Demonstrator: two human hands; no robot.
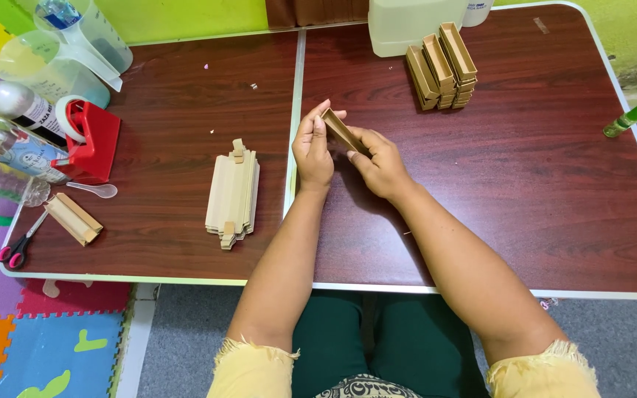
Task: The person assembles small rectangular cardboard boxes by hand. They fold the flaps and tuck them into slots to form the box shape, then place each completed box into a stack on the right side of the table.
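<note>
A: What's in the hands?

B: A narrow cardboard box (342,131), plain brown, long and slim like a small open trough. It is tilted, its open end up at about eleven o'clock and its body running down toward five o'clock. You can see the darker inside at the upper end.

A: How is it held?

B: The left hand (312,147) has its fingers curled around the upper end, thumb side against the box wall. The right hand (379,163) pinches the lower part, fingers closed on it. Both hands grip it above the dark wooden table (525,169), just right of the seam between the two table halves.

A: And around it?

B: At one o'clock from the hands stands a stack of finished boxes (442,66), same brown, open tops up, set side by side. At nine o'clock, well apart, lies a pile of flat cardboard blanks (233,193), paler, with little tabs at both ends. Farther out at nine o'clock sit a red tape dispenser (91,141), a plastic spoon (94,189) and one more folded box (73,219). Scissors with pink handles (18,243) lie at the left table edge. A green glue stick (629,119) lies at three o'clock, near the right edge.
</note>
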